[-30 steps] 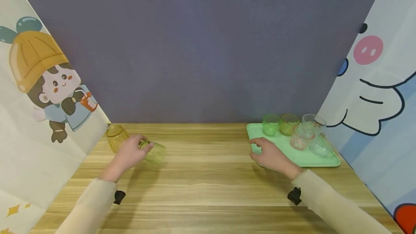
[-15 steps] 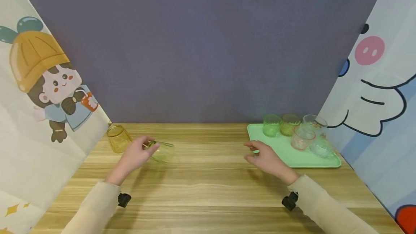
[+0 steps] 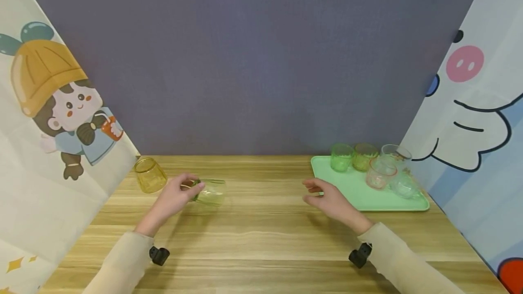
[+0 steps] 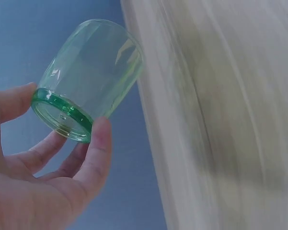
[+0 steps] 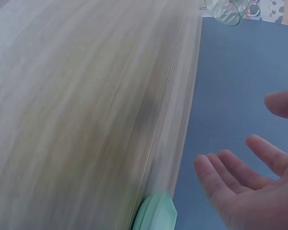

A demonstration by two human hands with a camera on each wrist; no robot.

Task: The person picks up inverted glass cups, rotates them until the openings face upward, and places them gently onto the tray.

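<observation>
Green-tinted glass marks the head view: the left hand (image 3: 175, 198) holds a green glass cup (image 3: 210, 192) tipped on its side just above the wooden counter (image 3: 261, 235), its rim toward the palm and its base pointing toward the middle of the counter. A yellow glass cup (image 3: 150, 174) stands behind that hand, near the cartoon-printed curtain (image 3: 53, 117). Across the counter, the right hand (image 3: 328, 198) hovers with nothing in it, just beside the near left corner of a mint-green tray (image 3: 359, 194). The tray carries a green cup (image 3: 341, 157), an olive-yellow cup (image 3: 363, 156), a pink-rimmed clear cup (image 3: 380, 172) and two more clear cups (image 3: 402, 171) at its right end.

From the left wrist, the fingers (image 4: 99, 148) and thumb pinch the thick green rim of the cup at opposite sides, lightly curled; the cup's body juts out free, close to the counter.

From the right wrist, the fingers (image 5: 230, 175) are spread and gently bent, gripping nothing, with the tray's rounded corner (image 5: 155, 213) just below them; the held cup shows small at the far top.

Judging by this, the step in hand is carrying the cup across toward the tray side. The next move would call for turning the cup upright and passing it to the waiting right hand or setting it in the tray's bare near part, apart from the cups already there.
</observation>
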